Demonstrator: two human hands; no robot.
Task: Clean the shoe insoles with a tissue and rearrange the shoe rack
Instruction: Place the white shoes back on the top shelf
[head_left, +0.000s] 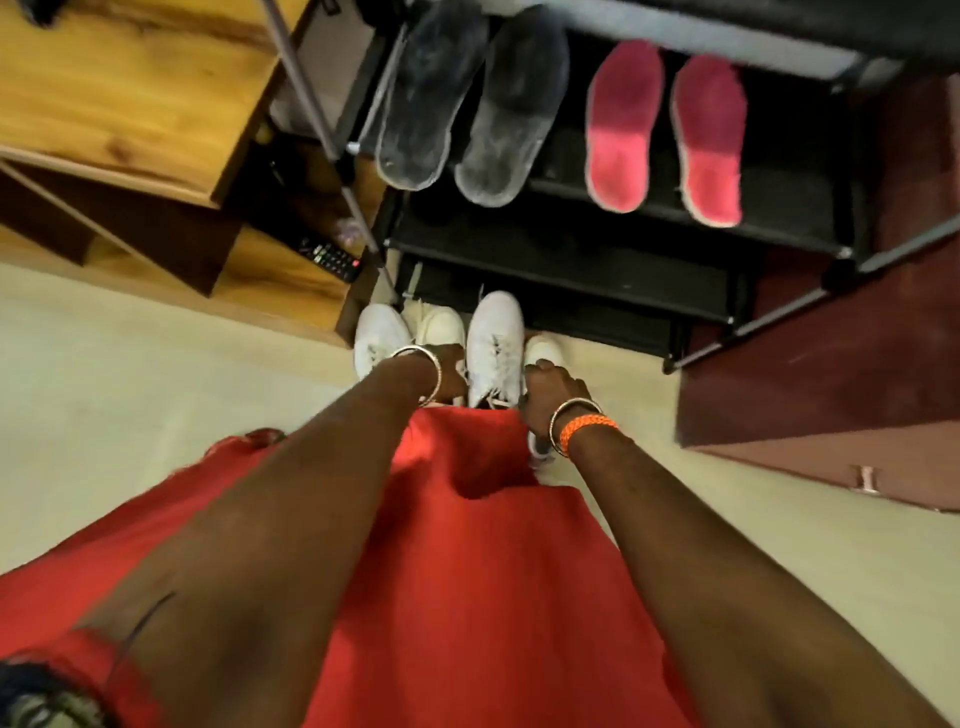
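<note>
Several pale shoes stand in a row on the floor at the foot of the black shoe rack (597, 249): a white sneaker (378, 332), a cream shoe (440, 321), a laced white sneaker (496, 338) and a second cream shoe (544, 345). My left hand (451, 375) reaches down between the first cream shoe and the laced sneaker, its fingers hidden. My right hand (551, 387) curls over the back of the second cream shoe. On the rack's upper shelf lie a pair of grey fuzzy slippers (467, 104) and a pair of red slippers (665, 130). No tissue shows.
A wooden shelf unit (130, 93) stands left of the rack, with a black remote (330, 257) on its lower board. A dark red cabinet (831, 389) stands to the right. My red dress (457, 545) covers the near floor.
</note>
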